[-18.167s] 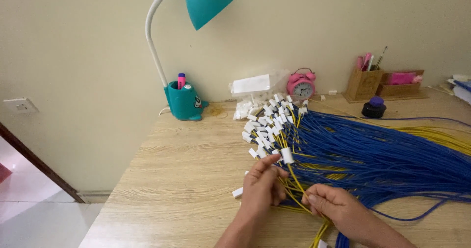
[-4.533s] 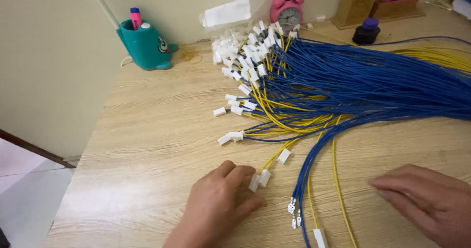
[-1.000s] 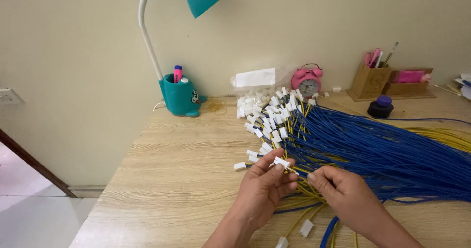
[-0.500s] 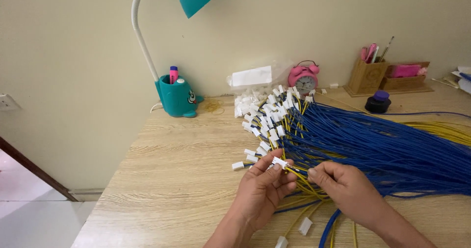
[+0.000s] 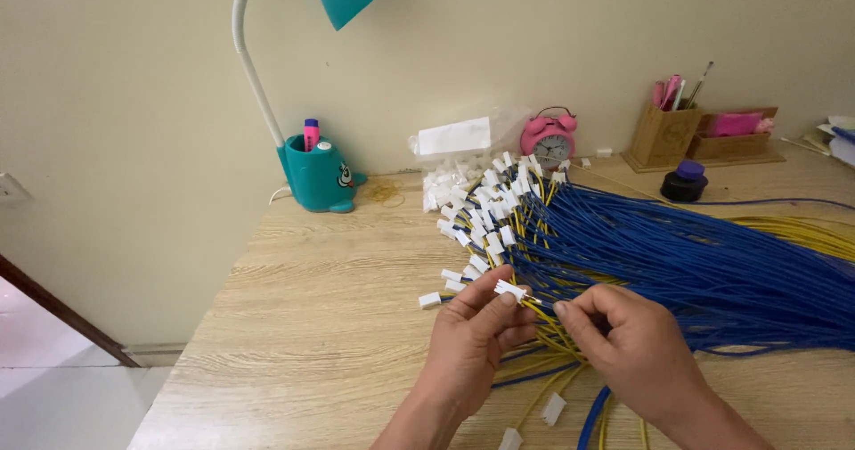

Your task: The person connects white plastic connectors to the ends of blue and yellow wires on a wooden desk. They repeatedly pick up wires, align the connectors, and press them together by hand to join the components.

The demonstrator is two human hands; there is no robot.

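My left hand (image 5: 472,343) pinches a small white connector (image 5: 510,290) between thumb and fingertips, just above the wooden desk (image 5: 303,325). Close on its right, my right hand (image 5: 628,347) grips the thin yellow wire (image 5: 545,312) that runs out of that connector. Behind both hands lies a big bundle of blue and yellow wires (image 5: 695,263), fanning out to the right. Its near ends carry several white connectors (image 5: 490,209) heaped toward the back middle. Two loose connectors (image 5: 534,419) lie by my wrists.
A teal desk lamp with a pen-holder base (image 5: 316,178) stands at the back left. A clear bag of white connectors (image 5: 454,151), a pink alarm clock (image 5: 548,138), a wooden pen holder (image 5: 663,134) and a dark ink bottle (image 5: 686,183) line the wall. The desk's left edge drops to the floor.
My hands have drawn closer together around one connector, and the right hand has slid up along the yellow wire. The view has shifted a little.
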